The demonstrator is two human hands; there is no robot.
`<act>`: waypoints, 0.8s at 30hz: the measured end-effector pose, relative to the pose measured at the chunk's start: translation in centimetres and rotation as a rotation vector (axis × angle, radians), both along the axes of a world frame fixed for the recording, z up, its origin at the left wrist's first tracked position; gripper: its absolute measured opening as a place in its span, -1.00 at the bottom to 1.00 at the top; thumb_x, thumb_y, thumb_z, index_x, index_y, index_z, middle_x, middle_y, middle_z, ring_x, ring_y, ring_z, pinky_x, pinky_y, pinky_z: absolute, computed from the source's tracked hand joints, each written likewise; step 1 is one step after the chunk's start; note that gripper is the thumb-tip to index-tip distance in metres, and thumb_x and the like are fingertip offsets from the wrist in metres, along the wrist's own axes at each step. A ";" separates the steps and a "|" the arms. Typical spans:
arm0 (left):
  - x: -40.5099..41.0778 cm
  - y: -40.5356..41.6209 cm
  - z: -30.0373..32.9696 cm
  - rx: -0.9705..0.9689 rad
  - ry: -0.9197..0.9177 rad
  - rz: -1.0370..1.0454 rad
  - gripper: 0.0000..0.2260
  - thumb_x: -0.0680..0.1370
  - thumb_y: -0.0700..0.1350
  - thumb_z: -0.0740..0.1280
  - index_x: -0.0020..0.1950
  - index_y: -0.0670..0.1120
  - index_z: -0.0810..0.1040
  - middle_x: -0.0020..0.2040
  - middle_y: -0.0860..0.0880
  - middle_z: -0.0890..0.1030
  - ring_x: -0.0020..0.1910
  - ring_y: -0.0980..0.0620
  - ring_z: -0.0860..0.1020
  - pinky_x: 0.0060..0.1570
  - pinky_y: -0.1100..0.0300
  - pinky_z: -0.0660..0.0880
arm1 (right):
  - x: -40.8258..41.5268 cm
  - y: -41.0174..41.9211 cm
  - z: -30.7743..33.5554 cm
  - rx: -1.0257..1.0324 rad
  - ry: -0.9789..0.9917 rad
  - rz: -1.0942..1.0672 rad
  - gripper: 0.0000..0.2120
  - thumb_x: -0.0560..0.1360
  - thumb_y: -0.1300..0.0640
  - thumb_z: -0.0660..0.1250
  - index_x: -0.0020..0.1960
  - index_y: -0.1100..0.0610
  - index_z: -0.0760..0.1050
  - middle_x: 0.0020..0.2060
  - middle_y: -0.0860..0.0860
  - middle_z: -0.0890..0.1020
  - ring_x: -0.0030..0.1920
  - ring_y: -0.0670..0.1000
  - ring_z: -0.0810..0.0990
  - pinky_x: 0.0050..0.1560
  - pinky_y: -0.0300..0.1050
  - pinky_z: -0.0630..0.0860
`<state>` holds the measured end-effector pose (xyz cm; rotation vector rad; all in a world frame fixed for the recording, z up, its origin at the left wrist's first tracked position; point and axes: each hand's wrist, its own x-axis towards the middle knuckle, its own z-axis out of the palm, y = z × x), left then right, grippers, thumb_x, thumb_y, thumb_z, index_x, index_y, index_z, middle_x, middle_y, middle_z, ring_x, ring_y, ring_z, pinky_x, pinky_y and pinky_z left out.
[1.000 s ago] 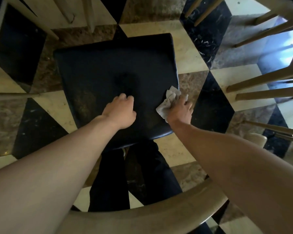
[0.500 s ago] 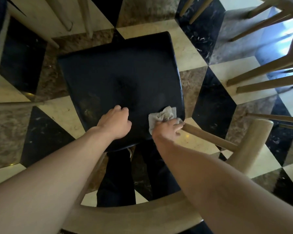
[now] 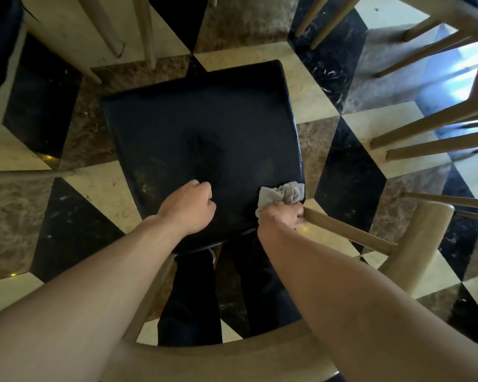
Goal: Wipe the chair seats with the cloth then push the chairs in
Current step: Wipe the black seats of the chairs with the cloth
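- Black padded chair seat (image 3: 199, 139), filling the centre of the frame, viewed from above over the curved wooden backrest (image 3: 232, 362) at the bottom edge.
- Grey cloth (image 3: 280, 194) bunched at the seat's lower right corner, just where a wooden spindle (image 3: 348, 230) meets the frame; probably crumpled that way to work into the corner seam.
- Right hand (image 3: 283, 217) curled round the cloth, grip closed on it, knuckles up, pressing it onto the seat edge.
- Left hand (image 3: 189, 208) resting on the lower middle of the seat, fingers curled under, holding nothing visible; likely planted there to brace the body and steady the chair against the wiping.
- Both forearms reaching over the backrest from the bottom of the frame, which suits standing behind the chair to wipe it.
- Dark trouser legs (image 3: 193, 299) visible beneath the seat, lower centre.
- Count: one seat in full view, one cloth, two hands.
- Pale wooden legs and spindles of other furniture at upper left (image 3: 144, 28) and along the right side (image 3: 431, 125); number of further chairs cannot be told from these parts.
- Checked marble floor (image 3: 348, 177) in black, cream and brown all round.
- Judged stage: wiping of this seat under way near its last corner; pushing in not yet done.
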<state>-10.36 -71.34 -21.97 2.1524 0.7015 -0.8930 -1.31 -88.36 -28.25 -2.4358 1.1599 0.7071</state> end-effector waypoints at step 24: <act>-2.9 3.2 -0.2 0.050 -0.079 0.137 -0.79 0.64 -0.06 0.25 0.25 -0.06 0.51 0.16 0.00 0.50 0.01 0.02 0.52 -0.05 0.09 0.47 | 0.6 4.5 0.0 0.087 -0.078 0.984 -0.39 0.56 0.13 0.29 0.53 -0.23 0.21 0.49 0.18 0.14 0.31 0.31 0.28 0.25 0.27 0.42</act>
